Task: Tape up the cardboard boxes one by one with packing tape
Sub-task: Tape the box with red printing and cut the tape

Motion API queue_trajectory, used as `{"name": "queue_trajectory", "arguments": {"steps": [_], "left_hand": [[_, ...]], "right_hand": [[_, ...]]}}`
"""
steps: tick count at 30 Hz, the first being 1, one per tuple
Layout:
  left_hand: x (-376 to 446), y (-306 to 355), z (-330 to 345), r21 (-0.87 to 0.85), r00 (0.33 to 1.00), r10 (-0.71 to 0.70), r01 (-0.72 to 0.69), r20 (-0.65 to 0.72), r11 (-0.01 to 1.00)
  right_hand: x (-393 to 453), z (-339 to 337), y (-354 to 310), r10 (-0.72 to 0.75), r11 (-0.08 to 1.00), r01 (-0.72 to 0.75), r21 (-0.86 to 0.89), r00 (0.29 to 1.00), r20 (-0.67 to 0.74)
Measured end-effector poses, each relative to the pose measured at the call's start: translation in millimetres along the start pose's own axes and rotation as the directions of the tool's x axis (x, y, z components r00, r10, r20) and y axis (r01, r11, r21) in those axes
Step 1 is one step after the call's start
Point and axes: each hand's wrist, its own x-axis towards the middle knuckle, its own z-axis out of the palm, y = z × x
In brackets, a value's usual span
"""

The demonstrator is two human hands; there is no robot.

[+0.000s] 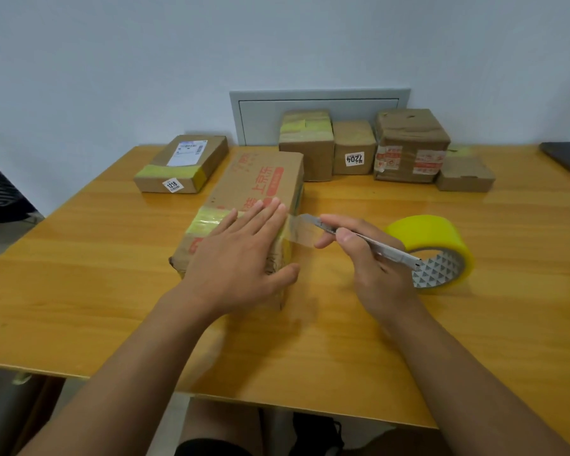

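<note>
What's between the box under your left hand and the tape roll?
In the head view: a loose tape strip off the box, then the right hand holding a knife, before the roll.

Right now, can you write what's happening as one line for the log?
step: cutting tape | left hand: pressing flat on box | right hand: holds utility knife at tape strip | tape roll: on table
</note>
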Motion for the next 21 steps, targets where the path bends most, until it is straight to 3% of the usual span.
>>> {"name": "queue_trajectory", "arguments": {"steps": [11,21], "left_hand": [[0.0,1.8,0.8,-0.005,1.000,-0.015,0.015,-0.005,1.000],[-0.5,2.2,1.0,0.002,1.000,-0.016,0.016,-0.003,1.000]], "right_hand": [[-0.8,0.2,0.2,0.049,0.998,-0.045,-0.037,0.992,0.119],[-1.6,-0.9,2.1,0.060,0.996,-0.052,-0.065,0.990,0.129]]}}
